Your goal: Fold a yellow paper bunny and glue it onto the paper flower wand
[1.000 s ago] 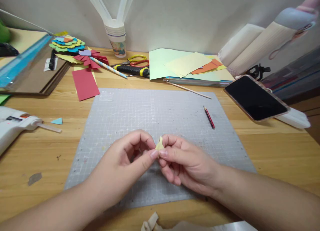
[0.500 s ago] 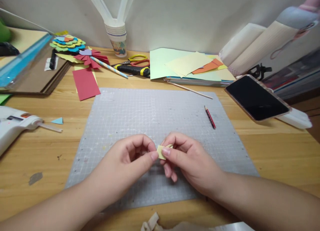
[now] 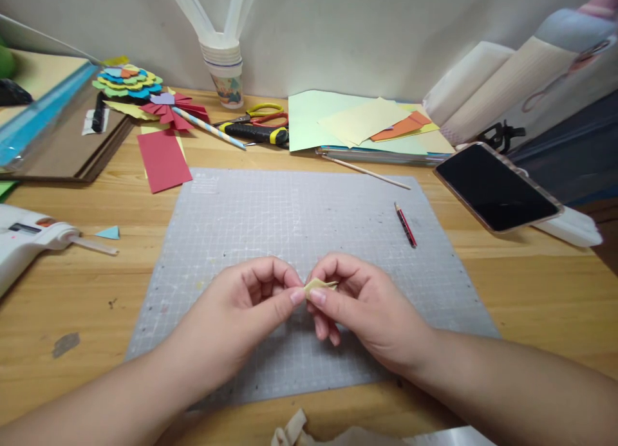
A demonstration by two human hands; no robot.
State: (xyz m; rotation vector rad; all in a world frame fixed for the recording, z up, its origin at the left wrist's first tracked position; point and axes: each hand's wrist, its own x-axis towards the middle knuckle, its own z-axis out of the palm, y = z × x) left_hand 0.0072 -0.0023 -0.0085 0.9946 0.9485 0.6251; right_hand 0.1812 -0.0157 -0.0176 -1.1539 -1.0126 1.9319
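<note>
Between my two hands is a small folded piece of pale yellow paper (image 3: 315, 283). My left hand (image 3: 263, 291) pinches its left end between thumb and forefinger. The thumb of my right hand (image 3: 355, 298) presses on the paper's near face, with the fingers curled behind it. Part of the paper is hidden by the fingertips. Both hands are above the grey cutting mat (image 3: 251, 214). A short red and black pencil (image 3: 405, 225) lies on the mat, beyond my right hand.
At left lie a white glue gun (image 3: 33, 237) and a red paper rectangle (image 3: 164, 161). Behind the mat are a box cutter (image 3: 253, 133), scissors (image 3: 265, 114), stacked paper cups (image 3: 226, 79), a thin stick (image 3: 367, 172) and coloured paper sheets (image 3: 309, 121). A phone (image 3: 497, 187) leans at right.
The yellow paper has been tilted or folded between my fingertips, so less of its flat face shows. Both hands stay in nearly the same place.
</note>
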